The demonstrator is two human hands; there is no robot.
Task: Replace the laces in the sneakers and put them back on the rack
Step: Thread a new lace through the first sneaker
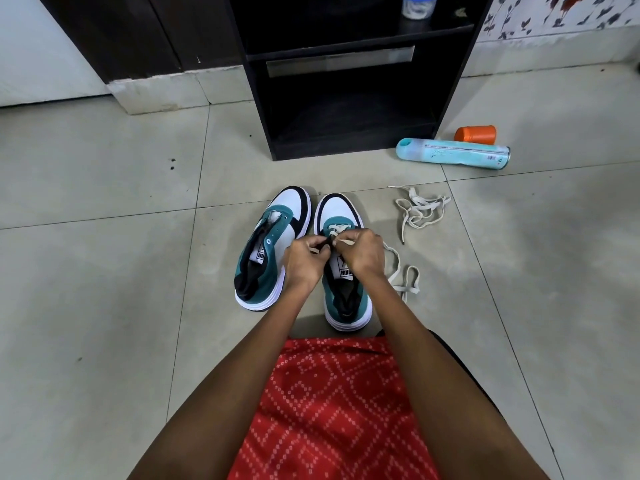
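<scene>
Lap: red cloth (329, 410), nearest
Left hand (302, 261): fingers (313, 242) curled, pinching lace (336, 231) near an eyelet
Right hand (362, 253): fingers curled, pinching the lace tip
Right sneaker (348, 306): on floor (104, 271) under both hands, lowest rows crossed, slack trailing to the right
Left sneaker (273, 237): just beside, unlaced
Spare lace (420, 211): loose on floor, beyond
Bottle (453, 155), cup (475, 134): lying beside rack (346, 147)
Step, as judged: threading the next eyelet. Keep lace flat, steady the eyelet, feed tip straight, even both ends before the next row
</scene>
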